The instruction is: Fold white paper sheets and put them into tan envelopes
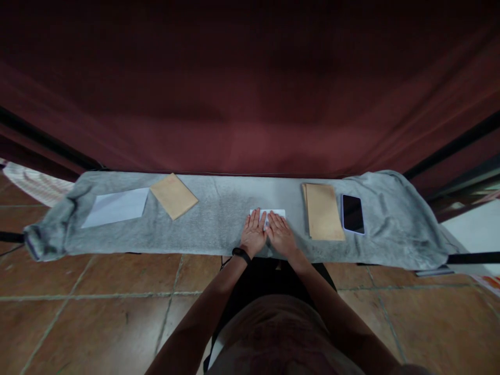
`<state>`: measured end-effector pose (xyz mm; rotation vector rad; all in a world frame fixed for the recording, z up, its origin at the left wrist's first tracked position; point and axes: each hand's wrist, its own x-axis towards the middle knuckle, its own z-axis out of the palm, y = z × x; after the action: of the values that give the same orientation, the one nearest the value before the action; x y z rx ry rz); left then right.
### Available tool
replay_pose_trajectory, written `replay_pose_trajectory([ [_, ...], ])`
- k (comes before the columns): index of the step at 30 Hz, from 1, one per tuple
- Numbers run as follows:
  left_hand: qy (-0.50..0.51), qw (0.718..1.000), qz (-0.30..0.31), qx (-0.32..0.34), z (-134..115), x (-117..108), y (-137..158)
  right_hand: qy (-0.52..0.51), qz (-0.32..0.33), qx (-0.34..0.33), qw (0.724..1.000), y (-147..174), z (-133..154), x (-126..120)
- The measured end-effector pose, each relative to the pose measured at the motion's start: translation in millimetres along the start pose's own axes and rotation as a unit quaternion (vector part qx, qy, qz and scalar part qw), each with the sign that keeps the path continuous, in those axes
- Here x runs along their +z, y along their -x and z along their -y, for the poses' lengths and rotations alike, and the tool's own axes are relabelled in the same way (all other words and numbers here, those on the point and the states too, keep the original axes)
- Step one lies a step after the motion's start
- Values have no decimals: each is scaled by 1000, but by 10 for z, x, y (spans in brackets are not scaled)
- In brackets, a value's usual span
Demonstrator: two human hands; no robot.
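Note:
A small piece of white paper point(280, 212) lies at the middle of the grey cloth, close to its front edge. My left hand point(254, 230) rests flat over its left side, fingers stretched forward, a dark band around the wrist. Beside it my right hand point(280, 232) is laid flat over the right side of the paper. The two hands sit close together, palms down. Most of the paper is hidden under them; its far edge and a strip between the hands show.
Grey cloth point(219, 229) covers the narrow table. White sheets point(117, 207) and a brown envelope point(174, 196) lie left. To the right are stacked brown envelopes point(324, 212) and a phone point(353, 214). A dark red curtain point(250, 104) hangs along the back.

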<state>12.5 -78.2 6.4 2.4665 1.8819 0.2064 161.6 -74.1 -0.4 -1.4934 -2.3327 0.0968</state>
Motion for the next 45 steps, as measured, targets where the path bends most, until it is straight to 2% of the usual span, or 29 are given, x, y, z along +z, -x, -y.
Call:
replay_pose_trajectory([
  [8, 1, 1000, -2, -18, -17, -10, -12, 38, -12, 36, 999, 165, -261, -53],
  [12, 3, 1000, -12, -17, -20, -8, -11, 44, -21, 52, 997, 272, -269, -141],
  [18, 15, 999, -36, -11, -57, -24, -11, 6, -24, -47, 999, 605, -192, -244],
  [20, 35, 998, -38, 24, -125, -29, -25, -1, -30, -45, 999, 659, -189, -256],
  [24, 81, 986, -10, 145, -317, -13, -86, 2, -39, -28, 999, 667, -181, -241],
  [26, 90, 982, 1, 165, -385, 5, -135, 11, -45, -22, 999, 660, -173, -223],
  [35, 53, 992, 0, 115, -369, 30, -319, 29, -36, -12, 999, 655, -152, -215],
  [45, 32, 999, -2, 42, -119, 2, -190, 26, -28, -9, 999, 660, -155, -216],
])
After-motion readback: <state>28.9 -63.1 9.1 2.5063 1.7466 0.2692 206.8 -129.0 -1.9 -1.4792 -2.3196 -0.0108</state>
